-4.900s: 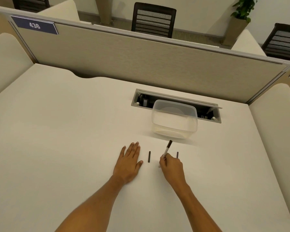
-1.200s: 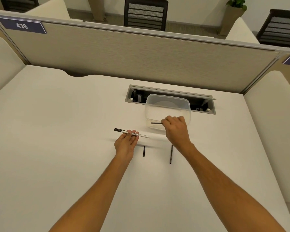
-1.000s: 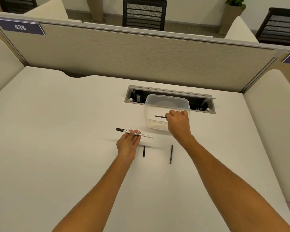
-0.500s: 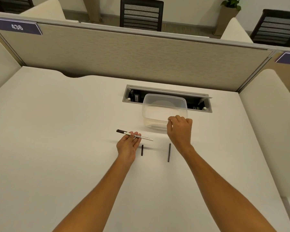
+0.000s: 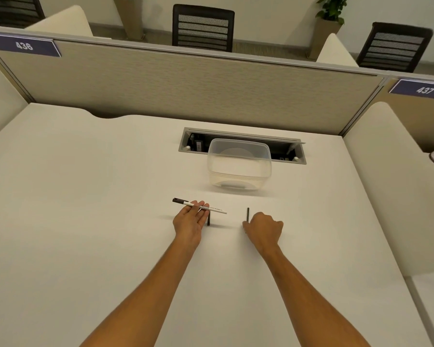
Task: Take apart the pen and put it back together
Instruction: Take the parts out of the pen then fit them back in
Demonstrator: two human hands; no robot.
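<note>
My left hand (image 5: 189, 221) is palm-up just above the desk. The white pen barrel (image 5: 212, 209) with its black end pointing left lies across its fingers, held by them. A short black pen piece (image 5: 209, 220) lies on the desk beside that hand's fingers. A thin black rod (image 5: 247, 214) lies on the desk further right, pointing away from me. My right hand (image 5: 264, 227) is curled knuckles-up over the rod's near end, thumb and fingertips closed on it. That end is hidden under the hand.
A clear plastic container (image 5: 238, 149) stands behind the hands, with a dark thin line at its bottom front. Behind it is an open cable hatch (image 5: 186, 144) in the white desk (image 5: 85, 196). A beige partition (image 5: 186, 88) closes the far edge.
My right hand carried a small black piece over the container, came back without it, and dropped onto the near end of the rod. My left hand has kept the barrel almost still.
</note>
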